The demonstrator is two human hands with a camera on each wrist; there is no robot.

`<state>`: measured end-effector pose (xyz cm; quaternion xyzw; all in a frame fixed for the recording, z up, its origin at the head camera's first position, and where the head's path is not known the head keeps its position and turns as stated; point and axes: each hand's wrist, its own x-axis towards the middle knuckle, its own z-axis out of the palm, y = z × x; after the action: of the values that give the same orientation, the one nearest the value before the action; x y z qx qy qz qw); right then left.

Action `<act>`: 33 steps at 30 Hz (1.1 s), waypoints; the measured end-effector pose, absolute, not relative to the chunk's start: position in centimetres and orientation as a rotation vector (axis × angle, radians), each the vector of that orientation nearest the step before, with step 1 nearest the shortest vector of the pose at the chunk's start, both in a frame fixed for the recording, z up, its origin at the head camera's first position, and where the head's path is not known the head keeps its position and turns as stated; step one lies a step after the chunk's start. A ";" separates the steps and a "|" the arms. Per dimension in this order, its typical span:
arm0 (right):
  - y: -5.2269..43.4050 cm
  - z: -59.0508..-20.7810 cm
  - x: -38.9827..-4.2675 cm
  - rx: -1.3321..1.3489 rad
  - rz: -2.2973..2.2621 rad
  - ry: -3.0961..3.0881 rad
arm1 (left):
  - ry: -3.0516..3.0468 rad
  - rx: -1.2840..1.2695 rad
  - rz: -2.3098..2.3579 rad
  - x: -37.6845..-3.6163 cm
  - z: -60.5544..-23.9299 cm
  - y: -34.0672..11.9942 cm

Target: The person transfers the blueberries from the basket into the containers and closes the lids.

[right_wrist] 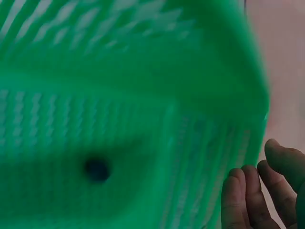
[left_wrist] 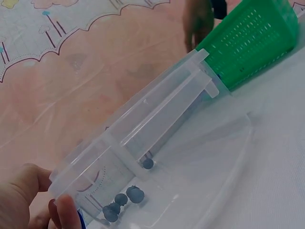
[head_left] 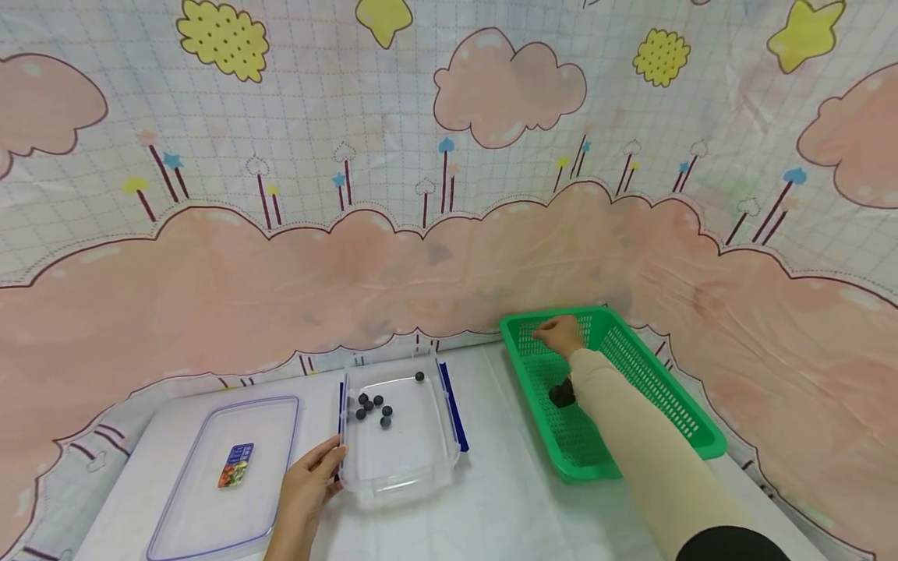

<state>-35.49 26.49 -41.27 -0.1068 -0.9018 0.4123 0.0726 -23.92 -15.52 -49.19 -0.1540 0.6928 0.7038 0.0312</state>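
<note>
My left hand [head_left: 309, 487] grips the near left side of a clear plastic container [head_left: 403, 479] with blue side latches. In the left wrist view, its thumb and fingers hold the container wall. Several blueberries [head_left: 369, 406] lie on the container's floor, and a single blueberry [head_left: 419, 376] sits near its far right corner. Over the far end of a green perforated basket [head_left: 571, 471] is my right hand [head_left: 561, 335], its thumb apart from the bent fingers and nothing visible between them. Dark berries [head_left: 559, 395] lie in the basket, partly hidden by the right sleeve; one berry [right_wrist: 97, 170] shows blurred in the right wrist view.
A clear lid [head_left: 189, 499] with a blue-violet rim and a fruit-printed label [head_left: 235, 465] lies left of the container. White cloth [head_left: 519, 499] covers the table. Behind it hangs a patterned curtain [head_left: 421, 280] with clouds, close to the basket's far edge.
</note>
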 end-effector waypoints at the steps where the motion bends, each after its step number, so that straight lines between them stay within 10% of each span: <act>1: 27.3 -41.5 -35.1 -0.330 1.207 -2.724 | 2.132 -0.475 2.170 -23.9 -49.2 -15.5; 33: 29.7 -47.2 -31.4 -0.531 1.532 -2.793 | 2.117 -0.459 2.167 -23.8 -48.9 -15.5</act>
<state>-31.36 29.69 -47.16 -0.1641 -0.8639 0.4741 -0.0439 -23.77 -15.50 -48.87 -0.1498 0.6903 0.7068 0.0388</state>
